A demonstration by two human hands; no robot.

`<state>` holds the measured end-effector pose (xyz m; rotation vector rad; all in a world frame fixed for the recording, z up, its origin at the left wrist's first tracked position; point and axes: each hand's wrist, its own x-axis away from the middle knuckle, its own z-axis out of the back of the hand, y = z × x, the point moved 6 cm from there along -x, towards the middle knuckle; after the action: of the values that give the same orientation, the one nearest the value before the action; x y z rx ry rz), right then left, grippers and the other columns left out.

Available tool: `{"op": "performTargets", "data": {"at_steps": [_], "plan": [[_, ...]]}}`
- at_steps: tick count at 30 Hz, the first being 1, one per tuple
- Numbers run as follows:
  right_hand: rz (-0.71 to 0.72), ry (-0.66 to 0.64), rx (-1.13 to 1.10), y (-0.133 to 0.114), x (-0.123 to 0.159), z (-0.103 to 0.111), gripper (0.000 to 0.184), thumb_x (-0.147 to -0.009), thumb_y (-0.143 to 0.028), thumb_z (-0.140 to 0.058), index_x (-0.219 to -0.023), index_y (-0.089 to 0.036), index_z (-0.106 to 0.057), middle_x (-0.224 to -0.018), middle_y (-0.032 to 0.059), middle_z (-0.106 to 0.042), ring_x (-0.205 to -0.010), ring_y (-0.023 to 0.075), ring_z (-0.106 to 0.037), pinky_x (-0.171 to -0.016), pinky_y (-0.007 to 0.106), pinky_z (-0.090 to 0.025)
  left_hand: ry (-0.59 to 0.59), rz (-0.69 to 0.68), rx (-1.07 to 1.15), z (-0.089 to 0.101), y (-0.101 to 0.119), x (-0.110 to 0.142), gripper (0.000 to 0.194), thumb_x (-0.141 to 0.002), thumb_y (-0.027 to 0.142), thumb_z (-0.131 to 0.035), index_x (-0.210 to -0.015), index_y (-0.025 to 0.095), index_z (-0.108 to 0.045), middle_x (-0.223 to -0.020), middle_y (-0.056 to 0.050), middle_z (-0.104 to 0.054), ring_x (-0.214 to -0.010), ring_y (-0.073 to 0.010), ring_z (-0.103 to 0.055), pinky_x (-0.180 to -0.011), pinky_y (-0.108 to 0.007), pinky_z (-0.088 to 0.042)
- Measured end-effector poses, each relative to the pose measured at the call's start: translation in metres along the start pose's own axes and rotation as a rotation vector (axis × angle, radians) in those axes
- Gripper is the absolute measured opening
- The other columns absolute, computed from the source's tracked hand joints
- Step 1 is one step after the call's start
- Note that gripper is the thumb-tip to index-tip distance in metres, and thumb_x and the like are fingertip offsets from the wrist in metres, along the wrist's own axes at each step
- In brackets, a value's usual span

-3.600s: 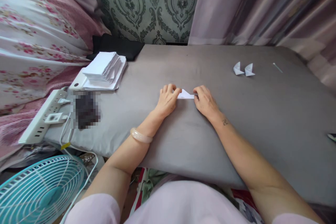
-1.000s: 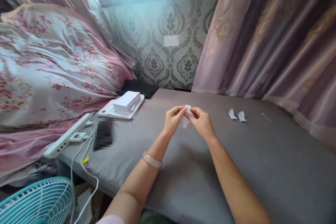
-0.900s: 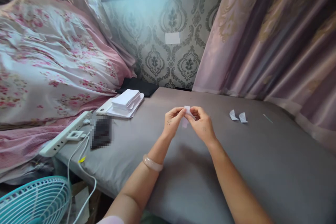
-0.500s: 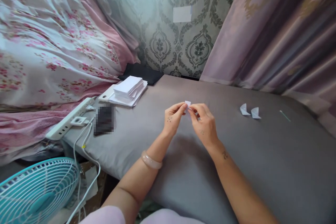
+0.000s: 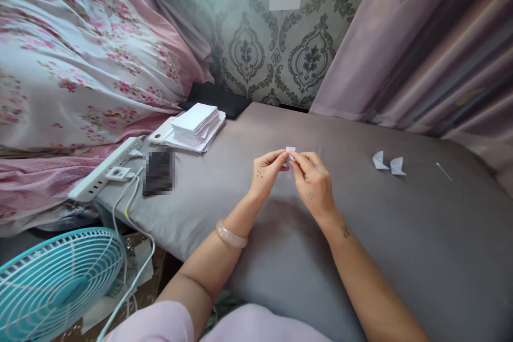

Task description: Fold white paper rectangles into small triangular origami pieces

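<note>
Your left hand (image 5: 264, 171) and right hand (image 5: 315, 186) pinch a white paper (image 5: 290, 149) above the grey cloth (image 5: 401, 240), its folding probably unfinished, though your grip hides much of it, while two folded pieces (image 5: 397, 166) at right look done.

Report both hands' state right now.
Left hand: closed, pinching the small white paper.
Right hand: closed, pinching the same paper.
</note>
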<state>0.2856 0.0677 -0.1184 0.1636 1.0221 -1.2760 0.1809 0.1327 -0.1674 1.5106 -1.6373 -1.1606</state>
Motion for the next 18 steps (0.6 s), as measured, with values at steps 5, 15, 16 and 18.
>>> {"op": "performTargets", "data": {"at_steps": [5, 15, 16, 18], "plan": [[-0.058, 0.037, -0.104, 0.0028, 0.0008, -0.0020, 0.021, -0.093, -0.024, -0.052, -0.108, -0.023, -0.066, -0.095, 0.0057, -0.068, -0.082, 0.0165, -0.063, -0.075, 0.031, -0.052, -0.035, -0.026, -0.010, -0.0019, 0.0011, -0.0005, 0.026, -0.075, 0.038, -0.074, -0.092, 0.018, -0.077, -0.092, -0.007, -0.075, -0.081, -0.0162, -0.066, -0.073, -0.028, -0.055], [-0.044, 0.048, -0.083, 0.0057, 0.0001, -0.0019, 0.025, -0.095, -0.023, -0.048, -0.114, -0.023, -0.065, -0.102, 0.0068, -0.070, -0.091, 0.0190, -0.064, -0.082, 0.034, -0.052, -0.030, -0.020, -0.033, -0.0010, -0.0016, 0.0002, 0.026, -0.075, 0.038, -0.074, -0.094, 0.020, -0.078, -0.095, -0.006, -0.075, -0.078, -0.0141, -0.064, -0.069, -0.027, -0.054], [-0.028, 0.042, -0.065, 0.0046, 0.0002, -0.0023, 0.026, -0.096, -0.023, -0.047, -0.115, -0.022, -0.065, -0.103, 0.0073, -0.070, -0.093, 0.0193, -0.064, -0.084, 0.035, -0.052, -0.025, -0.016, -0.031, -0.0007, -0.0020, 0.0002, 0.026, -0.075, 0.038, -0.074, -0.094, 0.020, -0.078, -0.094, -0.006, -0.075, -0.078, -0.0139, -0.064, -0.069, -0.027, -0.054], [-0.005, 0.030, -0.021, 0.0028, 0.0011, -0.0037, 0.028, -0.096, -0.022, -0.046, -0.117, -0.022, -0.066, -0.105, 0.0079, -0.070, -0.097, 0.0197, -0.063, -0.086, 0.035, -0.051, -0.015, -0.009, -0.029, -0.0001, -0.0026, 0.0003, 0.025, -0.075, 0.038, -0.073, -0.093, 0.020, -0.078, -0.092, -0.005, -0.075, -0.076, -0.0132, -0.063, -0.067, -0.026, -0.054]]}}
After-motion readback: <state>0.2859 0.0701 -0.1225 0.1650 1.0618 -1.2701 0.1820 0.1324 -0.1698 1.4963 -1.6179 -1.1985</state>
